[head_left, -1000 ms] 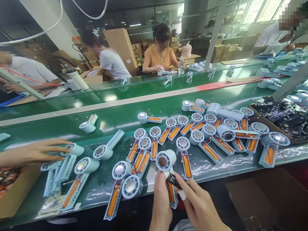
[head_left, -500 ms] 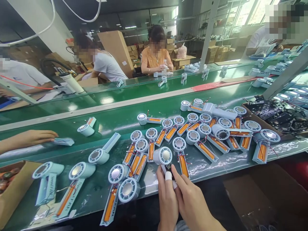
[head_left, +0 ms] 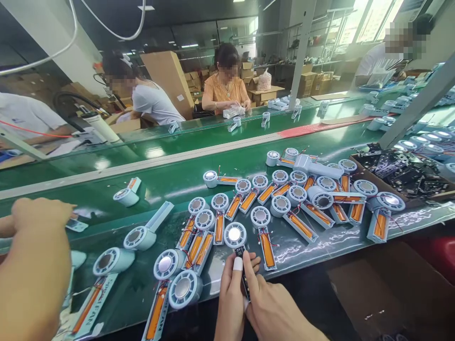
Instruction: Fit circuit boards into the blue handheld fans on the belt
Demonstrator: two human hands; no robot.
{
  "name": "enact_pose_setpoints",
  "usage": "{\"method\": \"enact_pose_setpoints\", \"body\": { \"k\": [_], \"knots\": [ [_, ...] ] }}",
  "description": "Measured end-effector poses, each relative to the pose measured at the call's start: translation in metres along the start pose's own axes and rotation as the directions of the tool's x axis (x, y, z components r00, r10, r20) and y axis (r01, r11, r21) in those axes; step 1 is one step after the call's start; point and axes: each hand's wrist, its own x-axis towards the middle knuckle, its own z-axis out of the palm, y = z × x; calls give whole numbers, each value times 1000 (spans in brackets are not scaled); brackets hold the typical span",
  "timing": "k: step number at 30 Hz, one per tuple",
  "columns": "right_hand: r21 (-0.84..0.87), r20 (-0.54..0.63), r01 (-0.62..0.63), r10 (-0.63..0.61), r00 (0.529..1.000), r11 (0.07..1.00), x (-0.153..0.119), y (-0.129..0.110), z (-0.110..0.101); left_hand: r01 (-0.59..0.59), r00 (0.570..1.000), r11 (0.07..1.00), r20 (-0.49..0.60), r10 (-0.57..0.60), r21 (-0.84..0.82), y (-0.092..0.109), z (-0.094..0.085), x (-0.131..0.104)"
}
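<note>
My left hand (head_left: pixel 232 289) is wrapped round the handle of a light-blue fan (head_left: pixel 235 235) at the bench's front edge, its thumb in a white cover. A narrow black circuit board (head_left: pixel 245 279) lies along the handle. On that board rest the fingers of my right hand (head_left: pixel 266 296), pressing from the right side. The fan's round head points away from me, with a bright silver disc in its middle. Just right of it lies another fan (head_left: pixel 260 216), its handle open on an orange battery with thin wires.
Many similar fans (head_left: pixel 204 220) cover the green bench (head_left: pixel 142 265). A carton of black boards (head_left: pixel 401 170) stands at the right. A co-worker's arm (head_left: pixel 35 265) reaches in at the left. People sit beyond the conveyor (head_left: pixel 199 163), and a metal post (head_left: pixel 302 52) rises behind it.
The held fan's head has tipped to face up more, and more of the board shows. At the left, the co-worker's arm extends further into view. The whole view has shifted slightly.
</note>
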Motion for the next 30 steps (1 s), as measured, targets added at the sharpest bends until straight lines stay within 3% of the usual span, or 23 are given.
{"method": "enact_pose_setpoints", "body": {
  "k": [3, 4, 6, 8, 10, 12, 17, 19, 21, 23, 25, 27, 30],
  "knots": [
    [19, -4, -48, 48, 999, 999, 7, -6, 11, -54, 996, 944, -43, 72, 326, 15, -10, 5],
    [24, 5, -64, 64, 998, 998, 11, -7, 12, -113, 989, 874, -34, 146, 473, 21, -13, 6],
    [15, 50, -92, 92, 995, 996, 19, -6, 11, -228, 967, 664, 88, 238, 712, 32, -17, 9],
    [-15, 103, -112, 113, 988, 994, 28, -6, 6, -289, 951, 457, 199, 235, 841, 40, -17, 10],
    [-29, 143, -114, 116, 983, 993, 36, -7, 0, -293, 946, 329, 222, 236, 898, 45, -16, 12],
    [-2, 184, -135, 133, 974, 991, 41, -8, -7, -295, 935, 302, 209, 286, 907, 46, -18, 16],
    [179, 328, -214, 147, 933, 960, 36, 5, -32, -388, 892, 452, 204, 403, 803, 32, -34, 33],
    [206, 248, -229, 175, 953, 952, 26, 21, -42, -432, 869, 453, 226, 439, 780, 23, -36, 35],
    [209, 92, -283, 269, 959, 936, 17, 43, -47, -452, 840, 401, 228, 493, 797, 15, -31, 34],
    [222, -16, -371, 384, 923, 902, 13, 62, -47, -421, 815, 327, 194, 546, 846, 9, -23, 32],
    [278, -31, -412, 437, 899, 868, 15, 71, -43, -386, 812, 261, 192, 552, 885, 7, -17, 33],
    [348, -29, -370, 405, 914, 861, 19, 71, -38, -394, 809, 215, 226, 543, 894, 7, -19, 37],
    [370, -80, -291, 342, 936, 882, 23, 75, -39, -430, 764, 169, 258, 591, 887, 5, -31, 47]
  ]
}}
